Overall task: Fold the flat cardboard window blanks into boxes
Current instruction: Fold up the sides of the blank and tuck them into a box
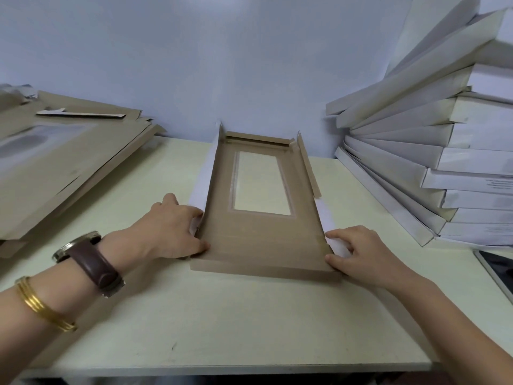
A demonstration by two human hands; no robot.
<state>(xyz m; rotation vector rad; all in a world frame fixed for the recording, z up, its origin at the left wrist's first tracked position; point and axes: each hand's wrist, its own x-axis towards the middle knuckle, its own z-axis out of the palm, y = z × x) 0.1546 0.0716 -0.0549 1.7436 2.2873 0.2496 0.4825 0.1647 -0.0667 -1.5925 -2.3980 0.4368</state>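
A brown cardboard window blank [258,240] lies in the middle of the pale table [222,323], brown side up, with a clear rectangular window [262,183]. Its far end flap stands folded up against the wall. Both long side flaps are raised, showing white outer faces. My left hand [172,229] grips the near end of the left side flap, thumb on the brown panel. My right hand [358,251] pinches the near end of the right side flap. The near end flap lies flat on the table.
A pile of flat brown blanks [63,168] sits at the left, with a loose cardboard strip [83,114] on top. A leaning stack of finished white boxes [444,168] fills the right side. A dark tablet [497,270] lies at the right edge. The wall is close behind.
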